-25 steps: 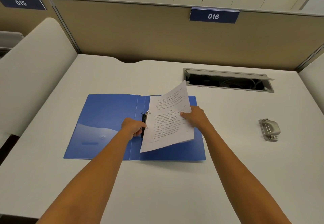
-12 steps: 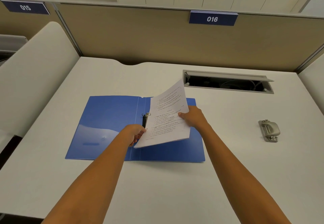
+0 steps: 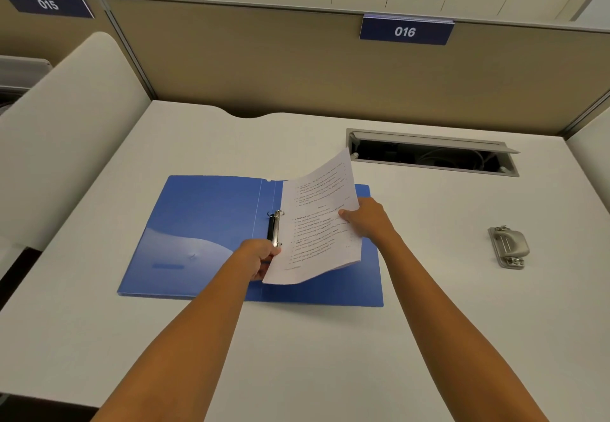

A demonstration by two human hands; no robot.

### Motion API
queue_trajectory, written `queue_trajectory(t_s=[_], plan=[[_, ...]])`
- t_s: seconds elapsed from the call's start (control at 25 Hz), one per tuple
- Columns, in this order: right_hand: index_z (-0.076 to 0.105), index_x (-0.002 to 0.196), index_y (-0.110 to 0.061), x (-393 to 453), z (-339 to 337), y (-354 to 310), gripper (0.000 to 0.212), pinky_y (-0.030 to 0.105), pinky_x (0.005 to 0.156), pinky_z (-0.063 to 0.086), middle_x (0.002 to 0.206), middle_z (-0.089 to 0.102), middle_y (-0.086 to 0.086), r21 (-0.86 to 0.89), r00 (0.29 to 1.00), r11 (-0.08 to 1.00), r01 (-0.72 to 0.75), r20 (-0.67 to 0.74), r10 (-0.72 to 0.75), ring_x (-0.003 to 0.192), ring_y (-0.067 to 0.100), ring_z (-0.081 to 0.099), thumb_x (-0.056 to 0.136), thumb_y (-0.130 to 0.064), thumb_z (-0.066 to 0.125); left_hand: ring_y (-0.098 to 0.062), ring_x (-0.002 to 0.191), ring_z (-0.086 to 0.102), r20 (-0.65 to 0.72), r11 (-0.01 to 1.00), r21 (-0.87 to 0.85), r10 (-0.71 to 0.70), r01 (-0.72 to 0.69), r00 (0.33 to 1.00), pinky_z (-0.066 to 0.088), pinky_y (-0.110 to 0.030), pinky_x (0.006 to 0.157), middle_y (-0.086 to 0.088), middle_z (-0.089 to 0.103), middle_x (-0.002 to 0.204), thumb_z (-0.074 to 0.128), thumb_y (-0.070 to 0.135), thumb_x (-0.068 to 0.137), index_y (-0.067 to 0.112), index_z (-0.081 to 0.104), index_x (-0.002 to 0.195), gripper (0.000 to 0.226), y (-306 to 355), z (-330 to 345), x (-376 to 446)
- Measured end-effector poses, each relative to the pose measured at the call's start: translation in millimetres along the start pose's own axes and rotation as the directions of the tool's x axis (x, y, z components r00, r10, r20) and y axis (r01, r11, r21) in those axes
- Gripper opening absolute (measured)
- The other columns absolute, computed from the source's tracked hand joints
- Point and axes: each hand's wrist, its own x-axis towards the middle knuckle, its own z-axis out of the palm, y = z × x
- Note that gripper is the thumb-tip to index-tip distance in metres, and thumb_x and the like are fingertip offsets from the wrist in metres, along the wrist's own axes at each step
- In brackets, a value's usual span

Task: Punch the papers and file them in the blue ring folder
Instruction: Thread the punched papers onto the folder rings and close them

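Observation:
The blue ring folder (image 3: 204, 223) lies open and flat on the white desk. Its black and metal ring mechanism (image 3: 275, 228) sits along the spine. A thin stack of printed papers (image 3: 318, 223) is held tilted above the folder's right half, its left edge close to the rings. My right hand (image 3: 368, 222) grips the stack's right edge, thumb on top. My left hand (image 3: 260, 256) pinches the stack's lower left corner just below the rings; its fingers are partly hidden under the paper.
A grey metal hole punch (image 3: 508, 246) rests on the desk to the right. An open cable slot (image 3: 432, 154) is set in the desk behind the folder. Beige partition walls close off the back and both sides.
The papers' left edge has come down and shifted slightly right, toward the rings. My left hand moved from the ring mechanism to the stack's lower left corner. My right hand kept its grip.

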Motion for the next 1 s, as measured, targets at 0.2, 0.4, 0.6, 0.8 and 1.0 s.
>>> queue_trajectory(t_s=[0.2, 0.4, 0.6, 0.8, 1.0], plan=[[0.057, 0.127, -0.01, 2, 5, 10, 0.039, 0.039, 0.089, 0.05, 0.127, 0.062, 0.01, -0.062, 1.0, 0.998, -0.012, 0.018, 0.013, 0.109, 0.031, 0.062, 0.094, -0.03, 0.057, -0.028, 0.085, 0.067, -0.063, 0.996, -0.04, 0.08, -0.083, 0.995, 0.053, -0.036, 0.063, -0.017, 0.069, 0.1, 0.067, 0.009, 0.089, -0.002, 0.059, 0.11, 0.025, -11, 7, 5], [0.055, 0.127, -0.009, 5, 13, 29, 0.042, 0.039, 0.09, 0.05, 0.127, 0.061, 0.009, -0.105, 0.997, 0.992, -0.073, 0.021, 0.075, 0.109, 0.031, 0.061, 0.092, -0.032, 0.059, -0.025, 0.07, 0.072, -0.211, 0.979, 0.119, 0.187, -0.165, 0.959, 0.062, -0.038, 0.066, -0.014, 0.073, 0.086, 0.077, 0.018, 0.081, 0.0, 0.066, 0.092, 0.024, -12, 3, 9], [0.05, 0.131, -0.009, 5, 25, 45, 0.048, 0.04, 0.091, 0.049, 0.131, 0.058, 0.012, -0.114, 0.992, 0.985, -0.13, -0.014, 0.129, 0.113, 0.033, 0.059, 0.091, -0.033, 0.061, -0.018, 0.055, 0.063, -0.317, 0.938, 0.296, 0.273, -0.179, 0.908, 0.057, -0.029, 0.06, -0.009, 0.068, 0.073, 0.077, 0.033, 0.081, 0.008, 0.062, 0.073, 0.03, -14, 4, 10], [0.047, 0.127, -0.007, -1, 38, 61, 0.048, 0.041, 0.089, 0.049, 0.127, 0.058, 0.013, -0.026, 0.978, 0.984, -0.175, -0.123, 0.17, 0.111, 0.033, 0.059, 0.088, -0.029, 0.066, -0.026, 0.086, 0.065, -0.335, 0.902, 0.354, 0.367, -0.245, 0.868, 0.052, -0.033, 0.063, -0.008, 0.064, 0.095, 0.079, 0.056, 0.069, 0.01, 0.055, 0.102, 0.061, -21, 11, 8], [0.041, 0.128, -0.006, -10, 44, 74, 0.05, 0.031, 0.079, 0.045, 0.126, 0.057, 0.013, 0.148, 0.957, 0.972, -0.182, -0.201, 0.21, 0.107, 0.03, 0.06, 0.087, -0.02, 0.067, -0.031, 0.112, 0.059, -0.241, 0.855, 0.433, 0.416, -0.286, 0.877, 0.054, -0.039, 0.087, -0.013, 0.059, 0.127, 0.059, 0.057, 0.087, 0.007, 0.048, 0.129, 0.067, -27, 19, 11]])
